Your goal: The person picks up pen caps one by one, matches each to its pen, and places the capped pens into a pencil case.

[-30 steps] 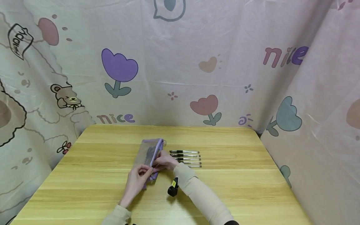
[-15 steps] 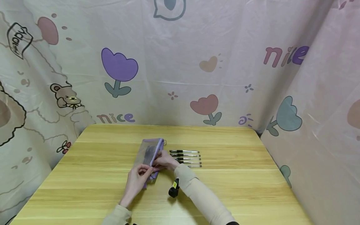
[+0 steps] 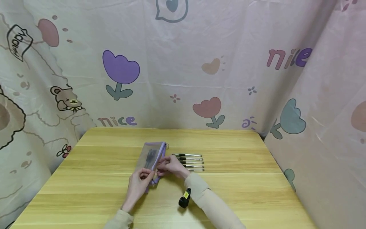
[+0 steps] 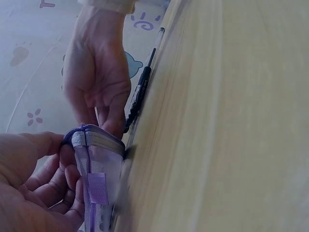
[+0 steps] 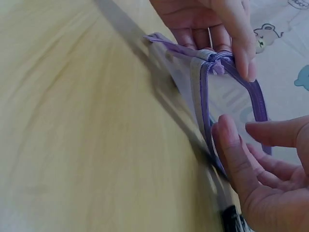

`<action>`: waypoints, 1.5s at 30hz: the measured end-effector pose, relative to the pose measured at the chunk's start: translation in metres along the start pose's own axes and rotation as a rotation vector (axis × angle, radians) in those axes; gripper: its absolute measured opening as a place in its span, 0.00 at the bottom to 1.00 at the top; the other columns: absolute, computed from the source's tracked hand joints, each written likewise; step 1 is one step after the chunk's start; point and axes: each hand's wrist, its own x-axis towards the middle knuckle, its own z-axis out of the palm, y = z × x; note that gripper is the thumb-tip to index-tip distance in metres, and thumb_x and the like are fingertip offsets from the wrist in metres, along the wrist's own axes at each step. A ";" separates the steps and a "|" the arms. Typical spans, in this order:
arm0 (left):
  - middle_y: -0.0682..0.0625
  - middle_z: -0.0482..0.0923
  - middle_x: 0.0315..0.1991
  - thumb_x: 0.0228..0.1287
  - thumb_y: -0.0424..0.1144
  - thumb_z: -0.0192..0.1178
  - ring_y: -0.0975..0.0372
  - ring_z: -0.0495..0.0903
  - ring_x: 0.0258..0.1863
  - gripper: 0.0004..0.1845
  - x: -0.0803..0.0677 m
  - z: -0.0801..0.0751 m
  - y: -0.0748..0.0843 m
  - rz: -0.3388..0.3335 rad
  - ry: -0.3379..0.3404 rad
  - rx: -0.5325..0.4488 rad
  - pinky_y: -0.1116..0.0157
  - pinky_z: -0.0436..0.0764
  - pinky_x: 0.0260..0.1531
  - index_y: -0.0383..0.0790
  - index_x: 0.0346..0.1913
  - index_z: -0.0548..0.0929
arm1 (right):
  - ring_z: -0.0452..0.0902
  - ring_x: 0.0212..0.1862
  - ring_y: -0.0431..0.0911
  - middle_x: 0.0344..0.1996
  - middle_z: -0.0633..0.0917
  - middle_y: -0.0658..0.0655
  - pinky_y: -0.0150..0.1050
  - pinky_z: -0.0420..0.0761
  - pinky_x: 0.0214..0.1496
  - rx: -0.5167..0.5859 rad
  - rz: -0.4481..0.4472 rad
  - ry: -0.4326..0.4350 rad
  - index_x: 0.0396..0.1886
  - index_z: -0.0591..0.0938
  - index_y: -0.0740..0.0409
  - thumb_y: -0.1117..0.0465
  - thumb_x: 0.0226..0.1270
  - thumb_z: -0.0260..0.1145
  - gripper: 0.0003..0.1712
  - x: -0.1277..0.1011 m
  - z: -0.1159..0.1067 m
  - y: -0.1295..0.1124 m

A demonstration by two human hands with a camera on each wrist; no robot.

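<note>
A see-through mesh pencil case with purple trim and a zip lies on the table, its zipped side toward the right. Something dark shows through the mesh. My left hand pinches the near end of the zip edge between thumb and fingers. My right hand is at the case's mouth, which gapes in the right wrist view. There its thumb and fingers lie apart along the two purple zip edges, with nothing seen between them. A small purple tab sits on the case's end.
Several clear pens with black grips lie in a row just right of the case, partly behind the right hand. A black wrist camera hangs at the right wrist. A printed curtain encloses the wooden table.
My right hand has shifted a little right and toward me, drawing back from the case's mouth. The left hand keeps its hold on the zip edge, and the case stays in place.
</note>
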 end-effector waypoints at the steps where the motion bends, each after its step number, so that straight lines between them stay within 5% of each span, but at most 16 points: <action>1: 0.46 0.86 0.27 0.65 0.37 0.67 0.73 0.76 0.21 0.08 0.000 0.000 0.000 0.002 -0.001 0.000 0.73 0.75 0.27 0.33 0.36 0.84 | 0.84 0.27 0.41 0.44 0.85 0.78 0.36 0.88 0.38 -0.015 -0.019 -0.007 0.57 0.76 0.77 0.76 0.66 0.63 0.20 -0.003 -0.002 0.001; 12: 0.47 0.86 0.27 0.64 0.36 0.68 0.73 0.77 0.23 0.07 0.000 0.001 -0.003 0.005 0.009 0.006 0.74 0.77 0.29 0.34 0.35 0.85 | 0.87 0.42 0.47 0.52 0.81 0.77 0.44 0.87 0.52 -0.034 -0.093 0.005 0.63 0.73 0.75 0.71 0.68 0.65 0.25 -0.041 -0.041 0.005; 20: 0.47 0.86 0.27 0.64 0.37 0.68 0.73 0.76 0.22 0.08 0.000 0.000 -0.004 -0.017 -0.003 0.009 0.74 0.75 0.28 0.34 0.36 0.85 | 0.87 0.47 0.51 0.51 0.84 0.69 0.42 0.85 0.55 -0.235 -0.151 0.051 0.62 0.76 0.69 0.65 0.67 0.68 0.25 -0.072 -0.073 0.008; 32: 0.47 0.86 0.26 0.64 0.37 0.68 0.73 0.75 0.21 0.08 0.000 -0.001 -0.005 -0.021 0.005 0.010 0.74 0.75 0.27 0.34 0.35 0.85 | 0.82 0.44 0.39 0.50 0.82 0.77 0.29 0.83 0.48 -0.398 -0.290 0.066 0.57 0.77 0.76 0.69 0.62 0.71 0.26 -0.092 -0.120 0.015; 45: 0.47 0.86 0.26 0.64 0.37 0.68 0.73 0.75 0.21 0.08 -0.001 -0.003 -0.004 -0.016 0.005 0.014 0.74 0.75 0.27 0.33 0.35 0.85 | 0.76 0.34 0.36 0.42 0.87 0.70 0.27 0.78 0.36 -0.578 -0.289 0.180 0.50 0.82 0.72 0.68 0.58 0.74 0.20 -0.094 -0.125 0.017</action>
